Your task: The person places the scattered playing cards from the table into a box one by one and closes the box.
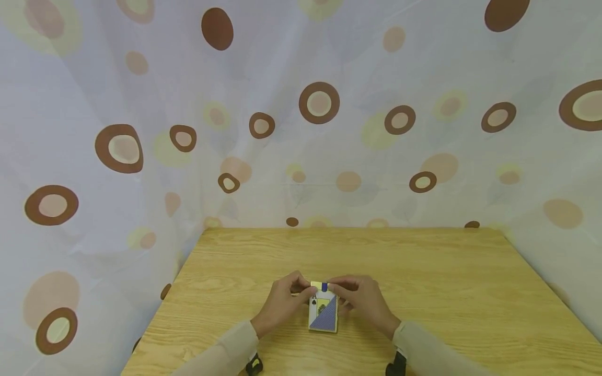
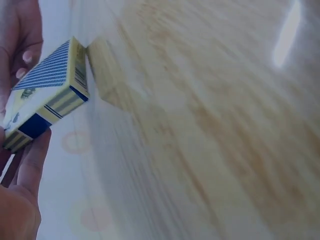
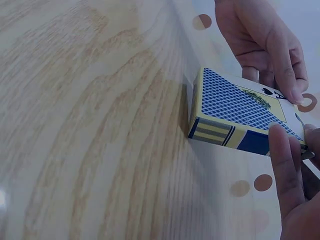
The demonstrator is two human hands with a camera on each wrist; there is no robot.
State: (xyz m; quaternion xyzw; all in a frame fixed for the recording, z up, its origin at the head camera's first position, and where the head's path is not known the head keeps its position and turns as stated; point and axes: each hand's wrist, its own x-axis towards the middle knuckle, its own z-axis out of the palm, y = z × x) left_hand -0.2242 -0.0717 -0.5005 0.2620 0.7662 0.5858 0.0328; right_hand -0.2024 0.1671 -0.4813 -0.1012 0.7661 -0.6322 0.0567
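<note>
A playing-card box (image 1: 323, 314) is held between both hands, low over the table near the front middle. Its face is part blue lattice, part white with an ace of spades, and its edges are yellow. My left hand (image 1: 284, 303) pinches the upper left corner, thumb on the face. On the opposite corner, my right hand (image 1: 366, 300) grips with its thumb and fingers. A dark blue patch shows at the top edge between the thumbs. In the right wrist view the lower end of the box (image 3: 227, 107) is right at the wood, with striped sides visible.
The light wooden table (image 1: 423, 271) runs back to a white curtain (image 1: 357, 146) with brown and beige circles, which hangs behind it and along both sides. Dark straps with small devices (image 1: 254, 364) sit at both wrists, below beige sleeves (image 1: 226, 347).
</note>
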